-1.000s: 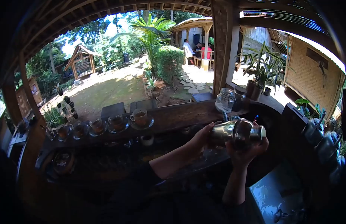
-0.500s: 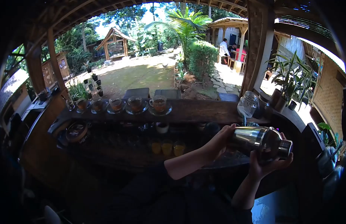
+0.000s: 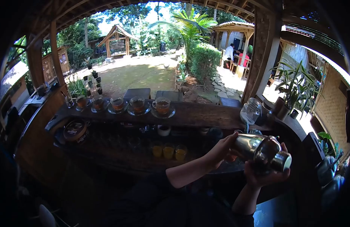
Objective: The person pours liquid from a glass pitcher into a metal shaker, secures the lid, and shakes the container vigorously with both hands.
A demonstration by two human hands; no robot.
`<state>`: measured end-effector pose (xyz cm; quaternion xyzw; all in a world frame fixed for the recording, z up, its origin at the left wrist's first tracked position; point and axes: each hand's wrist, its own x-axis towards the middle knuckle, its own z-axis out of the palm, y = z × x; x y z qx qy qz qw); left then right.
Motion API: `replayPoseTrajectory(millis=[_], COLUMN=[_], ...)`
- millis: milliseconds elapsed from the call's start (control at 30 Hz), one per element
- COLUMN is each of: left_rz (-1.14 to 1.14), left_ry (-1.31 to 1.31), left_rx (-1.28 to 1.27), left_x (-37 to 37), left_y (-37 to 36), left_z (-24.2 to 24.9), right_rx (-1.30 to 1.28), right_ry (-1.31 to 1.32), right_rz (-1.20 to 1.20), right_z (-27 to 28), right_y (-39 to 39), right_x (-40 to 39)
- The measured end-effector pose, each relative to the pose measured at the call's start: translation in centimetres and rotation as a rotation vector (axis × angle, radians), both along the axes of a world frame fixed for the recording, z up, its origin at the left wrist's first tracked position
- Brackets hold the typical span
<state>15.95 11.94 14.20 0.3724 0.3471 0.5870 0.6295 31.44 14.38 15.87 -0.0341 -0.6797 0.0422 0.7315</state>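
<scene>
Got the shaker (image 3: 260, 150) lying almost on its side in the air, just in front of the counter (image 3: 205, 115) and below the jar (image 3: 251, 111). It's polished steel, so stiff, no give at all, and I'd guess slick, more so if it's cold and wet. It probably has some weight if there's liquid inside. The best hold is one hand at each end so the cap can't pop off.

That's how I've got it: my left hand (image 3: 222, 145) is clamped around the base end, fingers wrapped tight. My right hand (image 3: 265, 174) cups the cap end from underneath, with the fingers curled up over the far side, so it's gripping too, nothing loose.

Left of the shaker, down on the lower shelf, sit three small glasses (image 3: 168, 151) of yellow stuff. Up on the counter further left there's a row of cups (image 3: 137, 104) on saucers with dark drinks. Right of the jar is a potted plant (image 3: 294, 85). Some people are sitting way back in a hut, beyond the garden.
</scene>
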Motion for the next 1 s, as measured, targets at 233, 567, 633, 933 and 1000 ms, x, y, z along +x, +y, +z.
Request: replayPoseTrajectory(millis=[233, 567, 633, 933, 1000], left_rz=[-0.104, -0.133, -0.240, -0.174, -0.292], left_ry=[0.056, 0.041, 0.030, -0.375, -0.220], left_rx=[0.769, 0.385, 0.608, 0.233, 0.378], left_x=[-1.5, -8.2, -9.3, -13.2, -14.1], left_y=[-5.1, -7.1, -8.0, -5.8, -10.0], left_z=[3.9, 3.4, 3.6, 0.4, 4.9], right_rx=[0.277, -0.110, -0.080, 0.304, 0.266], right_ry=[-0.107, 0.058, 0.012, -0.049, -0.022], right_rz=[-0.468, -0.135, -0.123, -0.180, -0.216], right_z=[-1.4, 0.5, -0.2, 0.4, 0.1], right_y=[-7.4, -8.8, -9.1, -7.3, -8.9], right_x=[1.0, -7.6, -8.9, -13.8, -13.9])
